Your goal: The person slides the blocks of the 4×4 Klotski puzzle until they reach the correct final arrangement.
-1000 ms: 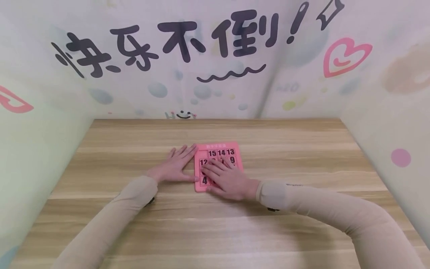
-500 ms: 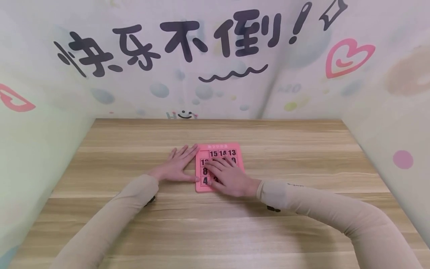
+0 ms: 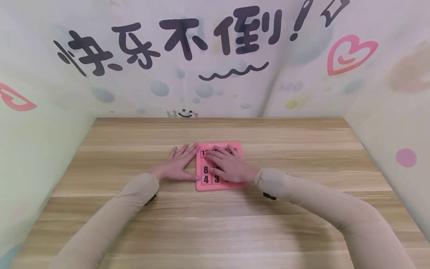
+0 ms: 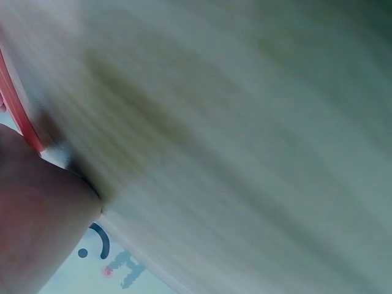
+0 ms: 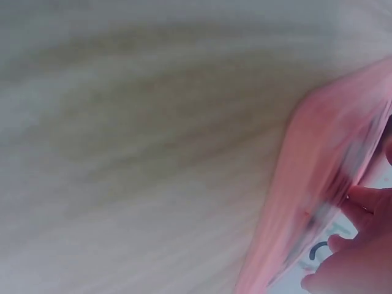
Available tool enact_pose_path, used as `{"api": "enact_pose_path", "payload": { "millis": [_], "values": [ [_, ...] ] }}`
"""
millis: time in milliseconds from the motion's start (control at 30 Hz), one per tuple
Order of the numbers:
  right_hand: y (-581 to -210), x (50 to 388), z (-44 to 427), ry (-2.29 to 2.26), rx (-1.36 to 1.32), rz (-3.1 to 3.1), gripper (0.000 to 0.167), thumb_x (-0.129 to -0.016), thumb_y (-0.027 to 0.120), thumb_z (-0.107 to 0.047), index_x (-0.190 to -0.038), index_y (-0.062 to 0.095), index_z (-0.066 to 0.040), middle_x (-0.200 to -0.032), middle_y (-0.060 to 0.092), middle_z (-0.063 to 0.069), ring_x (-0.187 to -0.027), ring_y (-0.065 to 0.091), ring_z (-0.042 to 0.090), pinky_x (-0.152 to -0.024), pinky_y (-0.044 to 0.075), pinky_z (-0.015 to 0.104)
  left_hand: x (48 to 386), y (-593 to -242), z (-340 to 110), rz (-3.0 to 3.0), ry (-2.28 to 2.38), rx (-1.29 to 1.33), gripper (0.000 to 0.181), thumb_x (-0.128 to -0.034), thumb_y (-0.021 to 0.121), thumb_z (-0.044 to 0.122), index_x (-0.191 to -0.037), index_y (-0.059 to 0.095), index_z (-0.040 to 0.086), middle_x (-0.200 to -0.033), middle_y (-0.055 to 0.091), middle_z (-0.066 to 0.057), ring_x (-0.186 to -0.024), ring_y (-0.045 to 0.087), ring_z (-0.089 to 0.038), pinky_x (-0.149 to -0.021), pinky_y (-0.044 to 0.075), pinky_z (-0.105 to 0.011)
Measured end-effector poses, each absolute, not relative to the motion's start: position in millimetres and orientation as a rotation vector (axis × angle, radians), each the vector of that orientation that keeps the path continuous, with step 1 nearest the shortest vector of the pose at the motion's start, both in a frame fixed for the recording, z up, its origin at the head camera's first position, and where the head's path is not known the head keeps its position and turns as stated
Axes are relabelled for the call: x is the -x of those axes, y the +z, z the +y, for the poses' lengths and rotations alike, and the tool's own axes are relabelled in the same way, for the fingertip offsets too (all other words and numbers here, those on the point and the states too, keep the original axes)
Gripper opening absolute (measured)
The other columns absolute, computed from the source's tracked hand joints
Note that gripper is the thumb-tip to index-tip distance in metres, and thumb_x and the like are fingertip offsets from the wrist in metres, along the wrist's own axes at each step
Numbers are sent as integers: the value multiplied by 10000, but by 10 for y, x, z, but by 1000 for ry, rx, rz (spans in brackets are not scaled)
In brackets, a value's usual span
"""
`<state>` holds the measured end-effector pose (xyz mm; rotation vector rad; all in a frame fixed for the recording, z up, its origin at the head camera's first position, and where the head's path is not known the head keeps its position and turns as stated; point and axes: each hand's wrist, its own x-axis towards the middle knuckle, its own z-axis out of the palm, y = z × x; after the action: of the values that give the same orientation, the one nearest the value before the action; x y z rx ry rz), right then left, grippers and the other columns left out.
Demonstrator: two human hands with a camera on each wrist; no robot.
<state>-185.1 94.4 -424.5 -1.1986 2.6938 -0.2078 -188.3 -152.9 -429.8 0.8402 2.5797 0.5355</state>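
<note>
A pink sliding number board (image 3: 221, 186) lies flat on the wooden table, its edge also showing in the right wrist view (image 5: 294, 159). The left hand (image 3: 176, 164) rests at the board's left edge, fingers spread, thumb and index tips touching the frame. Over the board's middle and right lies the right hand (image 3: 231, 167), fingers extended across the upper tiles. Tiles 8 (image 3: 205, 170), 4 (image 3: 206, 179) and 3 (image 3: 216, 179) show at the lower left; a pink gap lies above the 8. Several tiles are hidden under the right hand.
The wood-grain table (image 3: 215, 228) runs around the board. Behind it stands a pale wall (image 3: 215, 101) printed with black characters, bubbles and a pink heart; further pale panels rise at the left and right.
The right hand has moved up the board. The left column's 12 tile has shifted up into the former top-left gap, leaving a gap beneath it. The left hand stays put.
</note>
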Motion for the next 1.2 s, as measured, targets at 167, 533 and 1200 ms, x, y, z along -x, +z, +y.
{"api": "enact_pose_path", "payload": {
  "millis": [167, 533, 1200],
  "values": [
    [-4216, 1912, 953, -213, 1189, 2638, 575, -1036, 336, -445, -1533, 293, -159, -1583, 243, 5, -1464, 76, 233, -1151, 8, 535, 1890, -4303, -1515, 2584, 519, -832, 1066, -848, 627, 594, -1557, 10, 91, -1615, -51, -65, -1450, -85, -323, -1113, -128, -548],
    [-4105, 1863, 1124, -252, 1334, 2604, 573, -1031, 377, -427, -1513, 336, -121, -1558, 298, 59, -1453, 128, 279, -1153, 26, 531, 1881, -4307, -1509, 2594, 499, -846, 1065, -857, 631, 573, -1551, 1, 69, -1610, -54, -92, -1446, -81, -347, -1110, -121, -559],
    [-4095, 1642, 1221, -143, 1479, 2559, 567, -1030, 352, -448, -1508, 354, -142, -1546, 327, 42, -1445, 171, 277, -1151, 71, 543, 1902, -4318, -1532, 2581, 470, -836, 1067, -857, 574, 643, -1553, -37, 114, -1608, -94, -51, -1446, -106, -319, -1112, -133, -540]
  ]
}}
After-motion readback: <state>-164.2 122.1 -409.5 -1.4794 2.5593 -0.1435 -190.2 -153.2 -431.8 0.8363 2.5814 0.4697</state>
